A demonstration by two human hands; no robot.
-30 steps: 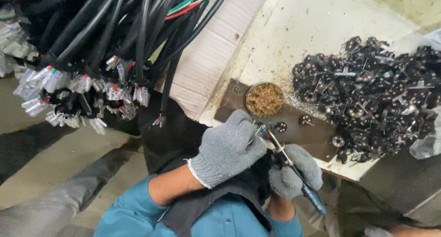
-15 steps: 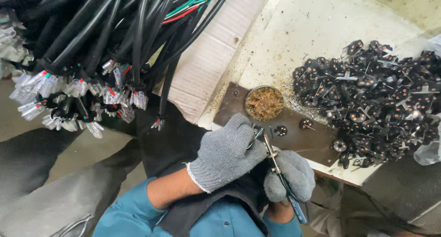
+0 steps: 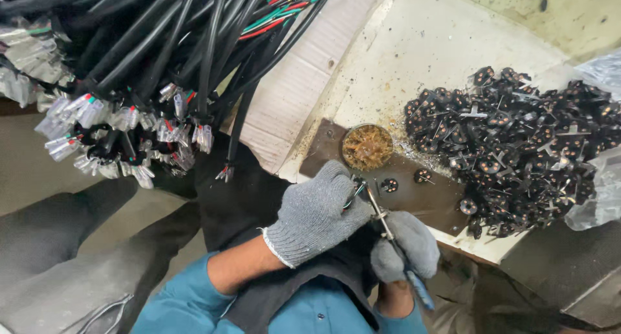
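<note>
Both my hands wear grey knit gloves. My left hand (image 3: 318, 215) is closed around the end of a cable, its small wire tip poking out by the fingers. My right hand (image 3: 406, 246) grips a soldering iron (image 3: 392, 237) with a blue handle, held slanted, its tip touching the wire end at my left fingers. Both hands meet over a dark brown board (image 3: 427, 198) at the bench edge. A small round tin of brownish flux or cleaning wool (image 3: 367, 147) sits just beyond my left hand.
A heap of several small black round parts with metal pins (image 3: 517, 146) lies on the pale, stained bench top at right, beside clear plastic bags (image 3: 598, 191). A thick bundle of black cables with plastic-capped ends (image 3: 129, 114) hangs at left. Two loose black parts (image 3: 389, 185) rest on the board.
My hands shifted slightly toward the tin; the iron swung from lying lower and flatter to a steeper slant with its tip against the wire end.
</note>
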